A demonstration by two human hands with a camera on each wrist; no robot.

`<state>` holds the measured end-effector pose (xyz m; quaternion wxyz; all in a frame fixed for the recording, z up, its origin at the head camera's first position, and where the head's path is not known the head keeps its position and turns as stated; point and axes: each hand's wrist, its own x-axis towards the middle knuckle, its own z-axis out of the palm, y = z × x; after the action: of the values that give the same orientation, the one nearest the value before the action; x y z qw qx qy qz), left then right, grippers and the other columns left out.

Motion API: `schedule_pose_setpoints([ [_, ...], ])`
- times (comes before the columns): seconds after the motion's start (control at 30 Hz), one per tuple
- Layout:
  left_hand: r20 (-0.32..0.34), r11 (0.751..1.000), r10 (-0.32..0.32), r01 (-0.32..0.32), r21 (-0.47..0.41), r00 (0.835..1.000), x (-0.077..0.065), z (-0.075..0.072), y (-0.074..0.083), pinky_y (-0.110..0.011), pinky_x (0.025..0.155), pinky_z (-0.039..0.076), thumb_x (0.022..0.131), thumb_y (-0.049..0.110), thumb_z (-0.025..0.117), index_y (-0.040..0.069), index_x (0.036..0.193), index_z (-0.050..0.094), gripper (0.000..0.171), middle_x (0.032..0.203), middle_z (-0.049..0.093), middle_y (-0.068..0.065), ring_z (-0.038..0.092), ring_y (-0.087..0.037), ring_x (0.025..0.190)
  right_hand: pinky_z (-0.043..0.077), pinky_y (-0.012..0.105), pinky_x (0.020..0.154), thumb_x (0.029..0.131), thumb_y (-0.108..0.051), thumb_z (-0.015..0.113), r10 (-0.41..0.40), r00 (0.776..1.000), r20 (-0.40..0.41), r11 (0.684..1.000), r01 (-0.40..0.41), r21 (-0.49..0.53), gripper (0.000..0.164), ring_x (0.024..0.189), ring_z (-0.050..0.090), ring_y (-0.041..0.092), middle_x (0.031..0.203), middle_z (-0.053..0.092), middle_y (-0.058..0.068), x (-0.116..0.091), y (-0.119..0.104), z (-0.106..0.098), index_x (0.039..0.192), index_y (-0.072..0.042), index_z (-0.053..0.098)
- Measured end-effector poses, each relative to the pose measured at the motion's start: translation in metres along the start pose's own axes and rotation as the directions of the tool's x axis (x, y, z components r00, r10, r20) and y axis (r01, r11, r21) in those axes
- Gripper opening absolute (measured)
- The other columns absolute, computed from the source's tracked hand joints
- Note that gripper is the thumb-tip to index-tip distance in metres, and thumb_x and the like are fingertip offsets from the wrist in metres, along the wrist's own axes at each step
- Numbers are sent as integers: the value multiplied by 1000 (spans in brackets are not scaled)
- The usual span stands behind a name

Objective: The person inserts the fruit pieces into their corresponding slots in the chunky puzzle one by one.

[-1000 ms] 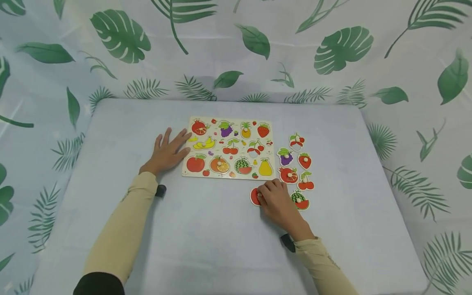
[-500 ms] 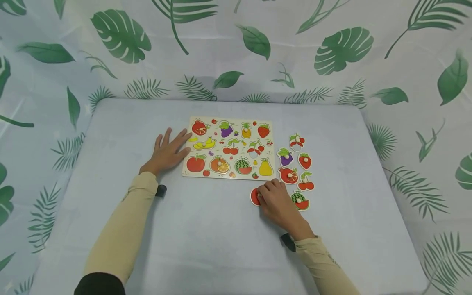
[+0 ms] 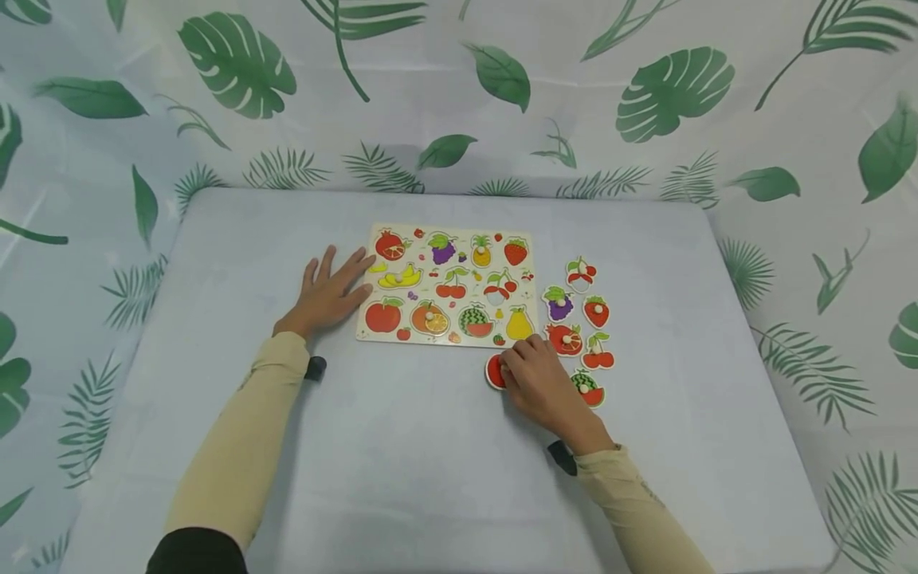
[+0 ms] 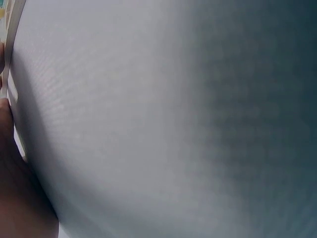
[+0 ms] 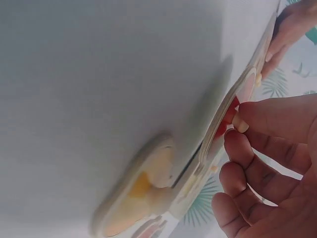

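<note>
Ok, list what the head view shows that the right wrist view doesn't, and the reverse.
Only the head view: tan sleeves and the grape piece, lying beside the fruit board.
Only the right wrist view: the wooden knob pinched by the right hand.
Both: the left hand, the right hand, the red piece and the fruit board.

I see, from far off, a red piece [image 3: 494, 371] near the bottom right corner of the flat, pale fruit board [image 3: 423, 287], its little knob [image 5: 240, 123] pinched by the right hand [image 3: 539, 379]. The left hand [image 3: 326, 296] touches the board's left edge
</note>
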<state>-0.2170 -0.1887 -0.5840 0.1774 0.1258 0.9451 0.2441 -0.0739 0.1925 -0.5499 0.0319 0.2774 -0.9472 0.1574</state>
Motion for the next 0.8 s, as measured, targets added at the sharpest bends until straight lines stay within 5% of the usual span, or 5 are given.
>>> schedule_pose_setpoints([
  [0.4,-6,1000,4,-4,2,1000,1,1,2,-53,125,-20,112,49,44,25,173,23,69,181,7,0,-23,-33,161,50,45,84,94,-4,79,-64,998,-20,998,64,2,13,95,56,30,98,69,11,29,-8,-1,104,-2,71],
  [0.8,1,1000,-7,7,15,1000,2,2,-2,-54,124,-21,112,48,44,26,173,21,69,181,4,0,-25,-32,161,49,43,83,97,-6,75,-173,985,-14,985,172,-21,7,95,55,31,95,67,11,86,-32,5,103,-2,73],
])
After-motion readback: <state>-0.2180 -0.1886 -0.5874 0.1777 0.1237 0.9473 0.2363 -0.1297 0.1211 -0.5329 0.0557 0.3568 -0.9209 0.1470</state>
